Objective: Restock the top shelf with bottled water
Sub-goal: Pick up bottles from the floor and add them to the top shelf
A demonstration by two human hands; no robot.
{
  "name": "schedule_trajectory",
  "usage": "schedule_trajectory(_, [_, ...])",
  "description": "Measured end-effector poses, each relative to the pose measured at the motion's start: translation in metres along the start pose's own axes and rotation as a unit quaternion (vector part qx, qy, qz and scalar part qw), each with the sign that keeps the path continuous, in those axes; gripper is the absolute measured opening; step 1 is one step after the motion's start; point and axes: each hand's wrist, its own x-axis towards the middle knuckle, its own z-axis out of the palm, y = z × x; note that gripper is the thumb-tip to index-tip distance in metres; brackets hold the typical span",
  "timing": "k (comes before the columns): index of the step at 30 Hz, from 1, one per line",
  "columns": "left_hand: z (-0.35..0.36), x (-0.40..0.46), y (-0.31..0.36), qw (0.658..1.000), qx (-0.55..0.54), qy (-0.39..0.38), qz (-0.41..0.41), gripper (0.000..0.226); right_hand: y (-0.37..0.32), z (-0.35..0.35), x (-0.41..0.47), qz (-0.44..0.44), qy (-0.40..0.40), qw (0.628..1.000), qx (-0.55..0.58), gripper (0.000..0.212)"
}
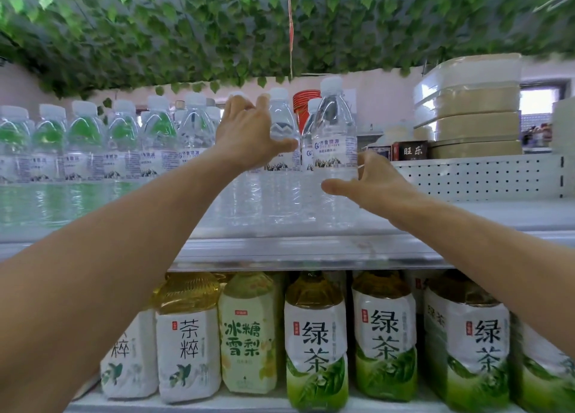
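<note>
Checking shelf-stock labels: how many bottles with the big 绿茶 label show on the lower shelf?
3, all at the front of the lower shelf, right of centre: one mid-shelf, one just right of it, one further right, partly behind the right forearm. More may be hidden behind or off-frame.

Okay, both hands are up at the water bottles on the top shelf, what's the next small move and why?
Probably ease the front water bottle back beside the rest of the row. The right hand touches its lower part, and the left hand steadies a neighbouring bottle, so it seems nearly placed.
</note>
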Motion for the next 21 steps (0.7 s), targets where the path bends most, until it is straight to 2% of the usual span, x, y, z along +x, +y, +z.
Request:
schedule_trajectory(4, [0.002,0.0,0.0,1.0,-0.023,0.005,-0.005,0.096,-0.004,0.011,0.002,-0.003,0.026,0.999,-0.039,0.068])
schedule_trajectory(14, [0.003,0.0,0.001,0.999,-0.044,0.005,-0.016,0.096,-0.005,0.022,0.014,0.013,0.011,0.999,-0.044,0.078])
schedule_trajectory(21, [0.006,-0.001,0.0,0.998,-0.06,0.009,-0.016,0.094,-0.005,0.023,0.012,0.016,-0.01,0.999,-0.042,0.093])
